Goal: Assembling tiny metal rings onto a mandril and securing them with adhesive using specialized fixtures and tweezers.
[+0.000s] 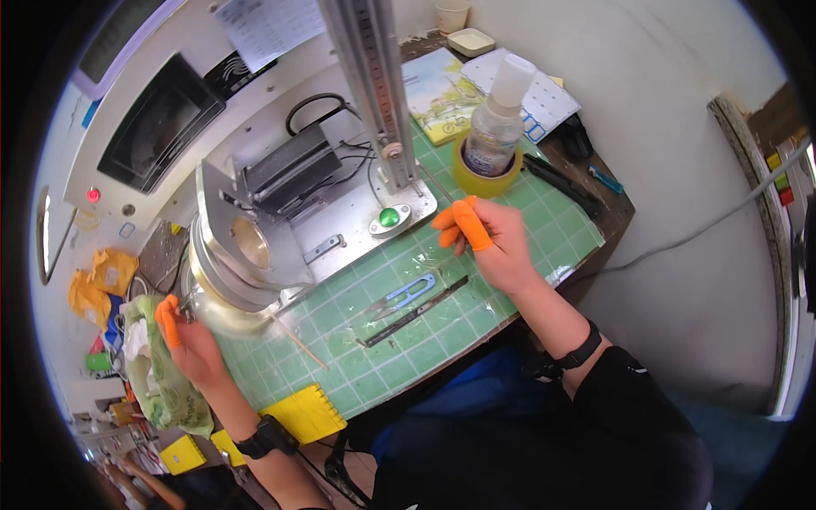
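My left hand (194,344), with orange finger cots, is at the left edge of the bench beside the machine's round metal discs (217,263). Its fingers are pinched near a small metallic piece that I cannot make out. Over the green mat (357,297), my right hand (495,242) also wears orange finger cots. Its fingers are curled together, and whatever may be between them is hidden. It is nearest to a green push button (389,218) on the machine base and to a roll of yellowish tape (487,177). Blue-handled thread snips (410,291) lie beside a thin black tool (416,312).
A clear spray bottle (495,132) stands in the tape roll. Behind rises a metal column (374,76). A wooden stick (299,342) and a yellow plastic piece (303,414) lie near the front edge. A green plastic bag (166,382) hangs at left; a grey cable (680,242) runs at right.
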Available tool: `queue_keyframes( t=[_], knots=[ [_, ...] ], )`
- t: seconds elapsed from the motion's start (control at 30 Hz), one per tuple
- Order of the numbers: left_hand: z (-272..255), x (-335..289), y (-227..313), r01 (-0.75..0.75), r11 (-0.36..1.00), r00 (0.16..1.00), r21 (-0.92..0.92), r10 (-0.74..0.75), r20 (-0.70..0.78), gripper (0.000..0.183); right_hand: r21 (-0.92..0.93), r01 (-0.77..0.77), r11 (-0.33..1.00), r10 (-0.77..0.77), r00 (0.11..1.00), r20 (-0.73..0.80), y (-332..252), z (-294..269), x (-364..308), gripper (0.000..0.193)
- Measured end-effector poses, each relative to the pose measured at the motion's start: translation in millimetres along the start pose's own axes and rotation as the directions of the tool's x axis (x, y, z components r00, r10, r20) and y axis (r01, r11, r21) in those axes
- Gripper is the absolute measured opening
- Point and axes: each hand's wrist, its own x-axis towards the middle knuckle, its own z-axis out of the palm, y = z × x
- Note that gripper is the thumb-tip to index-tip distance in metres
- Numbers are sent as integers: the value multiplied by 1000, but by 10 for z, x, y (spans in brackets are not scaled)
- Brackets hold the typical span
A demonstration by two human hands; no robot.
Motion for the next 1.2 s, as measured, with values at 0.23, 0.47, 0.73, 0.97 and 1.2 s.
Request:
queue_keyframes(
  t=[0.23,0.47,0.73,0.97,1.2],
  knots=[
    [10,-5,27,0,998,998,-65,4,67,36,14,-18,1000,18,1000,16,-1,-6,-20,28],
    [57,17,13,5,998,992,-69,3,123,36,-3,93,996,-92,983,161,-565,2,-176,21],
    [119,43,48,7,998,994,-69,0,108,35,421,474,773,-609,741,283,-1431,267,-170,19],
    [18,-6,34,37,994,987,-102,-21,159,36,26,290,957,-281,895,346,-1982,126,-408,20],
    [-2,3,41,-14,1000,994,-3,14,104,36,-392,-47,919,147,962,230,-2541,8,-739,32]
  ],
)
